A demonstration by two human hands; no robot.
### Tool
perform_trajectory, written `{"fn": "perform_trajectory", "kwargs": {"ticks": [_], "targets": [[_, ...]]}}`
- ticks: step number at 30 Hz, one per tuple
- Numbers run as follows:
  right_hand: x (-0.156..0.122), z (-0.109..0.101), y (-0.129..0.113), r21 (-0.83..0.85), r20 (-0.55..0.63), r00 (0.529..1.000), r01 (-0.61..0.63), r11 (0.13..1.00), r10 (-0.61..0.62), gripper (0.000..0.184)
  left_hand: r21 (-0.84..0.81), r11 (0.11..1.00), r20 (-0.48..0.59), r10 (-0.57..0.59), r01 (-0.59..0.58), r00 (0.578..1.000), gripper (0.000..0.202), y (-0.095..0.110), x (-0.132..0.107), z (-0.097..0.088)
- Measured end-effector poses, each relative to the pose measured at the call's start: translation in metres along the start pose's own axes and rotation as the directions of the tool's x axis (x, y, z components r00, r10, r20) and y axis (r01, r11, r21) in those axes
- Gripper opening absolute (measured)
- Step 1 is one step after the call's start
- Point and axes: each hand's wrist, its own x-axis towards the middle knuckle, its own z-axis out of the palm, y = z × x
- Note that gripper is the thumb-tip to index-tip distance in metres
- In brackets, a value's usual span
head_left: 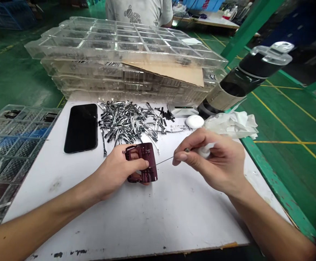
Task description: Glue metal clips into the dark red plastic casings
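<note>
Tabletop point(152, 217): maroon shell point(148, 153) seemingly between fingers point(138, 165)

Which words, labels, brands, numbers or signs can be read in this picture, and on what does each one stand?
None can be read with certainty.
Pale label on the dark bottle: too blurred to read.
Blue thing at the top edge: red characters, too blurred to read.
Black print beside the round white object: perhaps "1:8", the rest too small.
</note>
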Motion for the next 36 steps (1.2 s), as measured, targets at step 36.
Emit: {"fn": "perform_trajectory", "kwargs": {"ticks": [36], "targets": [[-0.003, -0.126, 0.053, -0.575, -0.463, 0.876, -0.414, 0.706, 0.136, 0.017, 0.293, 0.956, 0.024, -0.027, 0.019, 0.999, 0.014, 0.001, -0.007, 0.006]]}}
